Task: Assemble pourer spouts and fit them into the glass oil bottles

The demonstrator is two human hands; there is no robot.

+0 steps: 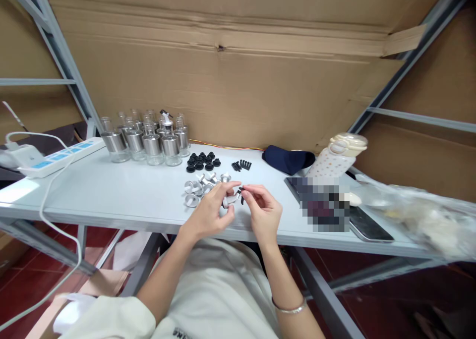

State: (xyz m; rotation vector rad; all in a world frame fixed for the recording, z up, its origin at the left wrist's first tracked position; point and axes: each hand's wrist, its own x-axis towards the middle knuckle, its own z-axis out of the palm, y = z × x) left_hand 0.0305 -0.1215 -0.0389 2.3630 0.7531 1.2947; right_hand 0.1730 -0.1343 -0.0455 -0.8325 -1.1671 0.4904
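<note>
My left hand [211,211] is closed round a white pourer spout [231,199] near the table's front edge. A small black flap [242,198] is pinched between the thumb and finger of my right hand [266,214], right at the spout's tip; whether the two parts are joined I cannot tell. Beyond my left hand lie several loose white pourer spouts [192,200]. Behind these, black ring-shaped stoppers [203,161] sit in a group. More small black flaps [244,165] lie to their right.
Glass bottles with steel sleeves [151,144] stand at the back left, one fitted with a pourer. A power strip [63,158] lies far left. On the right are a navy cap [286,159], a dotted white bottle [332,160], a phone [368,224] and plastic bags [427,217].
</note>
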